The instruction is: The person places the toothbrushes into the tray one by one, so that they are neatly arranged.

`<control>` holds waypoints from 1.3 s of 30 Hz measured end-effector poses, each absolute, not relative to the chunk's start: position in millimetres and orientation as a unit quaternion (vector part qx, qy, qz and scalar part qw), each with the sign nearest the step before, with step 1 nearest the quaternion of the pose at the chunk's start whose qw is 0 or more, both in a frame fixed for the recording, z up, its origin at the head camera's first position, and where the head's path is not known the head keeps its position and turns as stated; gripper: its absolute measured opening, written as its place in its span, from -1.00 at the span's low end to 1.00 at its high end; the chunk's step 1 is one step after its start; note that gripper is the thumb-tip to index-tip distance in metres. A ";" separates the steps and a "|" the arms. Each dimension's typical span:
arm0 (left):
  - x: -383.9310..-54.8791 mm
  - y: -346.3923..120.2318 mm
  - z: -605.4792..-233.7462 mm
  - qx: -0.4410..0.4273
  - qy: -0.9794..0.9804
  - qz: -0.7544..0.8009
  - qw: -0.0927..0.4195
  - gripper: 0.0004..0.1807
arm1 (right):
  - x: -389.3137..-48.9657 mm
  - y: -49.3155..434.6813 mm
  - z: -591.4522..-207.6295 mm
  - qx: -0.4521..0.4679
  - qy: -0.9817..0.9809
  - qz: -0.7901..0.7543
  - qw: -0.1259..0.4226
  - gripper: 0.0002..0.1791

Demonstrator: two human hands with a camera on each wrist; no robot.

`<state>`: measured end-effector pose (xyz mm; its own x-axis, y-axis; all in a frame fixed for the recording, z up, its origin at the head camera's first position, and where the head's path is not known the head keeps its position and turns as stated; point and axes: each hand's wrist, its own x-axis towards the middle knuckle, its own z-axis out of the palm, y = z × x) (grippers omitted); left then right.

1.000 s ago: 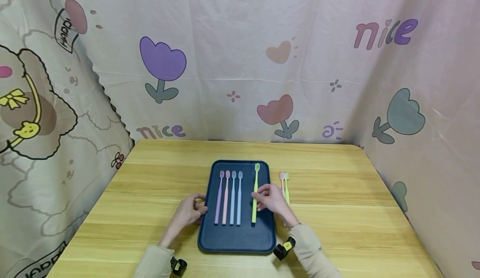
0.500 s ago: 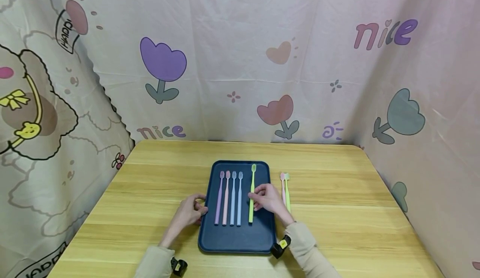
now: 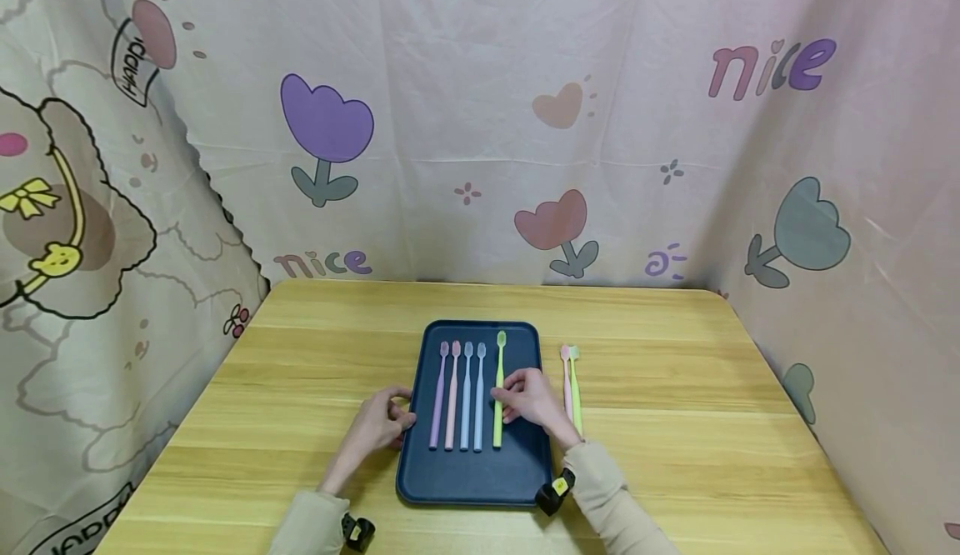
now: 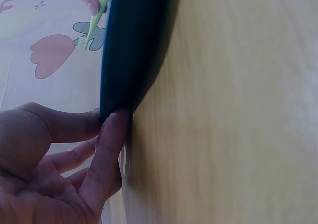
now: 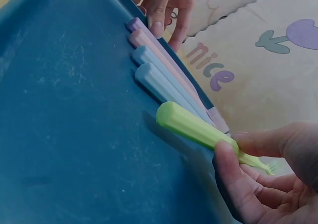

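Observation:
My right hand (image 3: 534,398) pinches a green toothbrush (image 3: 498,430) by its handle between thumb and fingers, bristle end pointing away. In the right wrist view the brush's handle end (image 5: 174,115) hangs close over the dark blue tray (image 3: 472,487), casting a shadow. To its left, a purple toothbrush (image 3: 437,405), a pink toothbrush (image 3: 452,409) and two blue toothbrushes (image 3: 478,409) lie side by side on the tray. My left hand (image 3: 378,420) grips the tray's left rim, thumb over the edge and fingers beneath it, as the left wrist view (image 4: 64,154) shows.
Right of the tray, a second pink toothbrush (image 3: 567,384) and a second green toothbrush (image 3: 576,397) lie on the wooden table (image 3: 675,422), partly behind my right wrist. A printed curtain (image 3: 450,122) hangs behind the table and along its sides.
My right hand has shifted left with the green toothbrush, bringing it nearer the blue ones. The left hand and the tray have stayed in place.

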<state>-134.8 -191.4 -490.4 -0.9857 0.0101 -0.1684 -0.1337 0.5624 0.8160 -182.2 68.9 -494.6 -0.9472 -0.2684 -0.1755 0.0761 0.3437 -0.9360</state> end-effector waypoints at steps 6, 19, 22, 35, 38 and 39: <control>-134.6 -190.8 -490.2 -0.040 0.879 0.469 0.076 -0.60 | -181.8 68.0 -495.2 -0.062 0.808 -0.566 0.152 -0.73; -134.4 -191.8 -490.1 -0.035 0.878 0.471 0.077 -0.60 | -181.7 67.2 -496.5 -0.061 0.818 -0.550 0.158 -0.74; -134.8 -192.0 -490.9 -0.034 0.879 0.469 0.077 -0.60 | -181.7 67.1 -496.3 -0.063 0.819 -0.549 0.157 -0.74; -136.2 -192.2 -492.3 -0.039 0.879 0.469 0.078 -0.60 | -183.4 65.0 -500.4 -0.063 0.829 -0.534 0.151 -0.74; -136.6 -192.2 -492.7 -0.037 0.880 0.467 0.078 -0.60 | -184.2 64.5 -501.8 -0.063 0.835 -0.527 0.146 -0.73; -136.7 -192.2 -492.9 -0.037 0.880 0.467 0.078 -0.60 | -184.4 64.3 -502.0 -0.063 0.837 -0.524 0.145 -0.73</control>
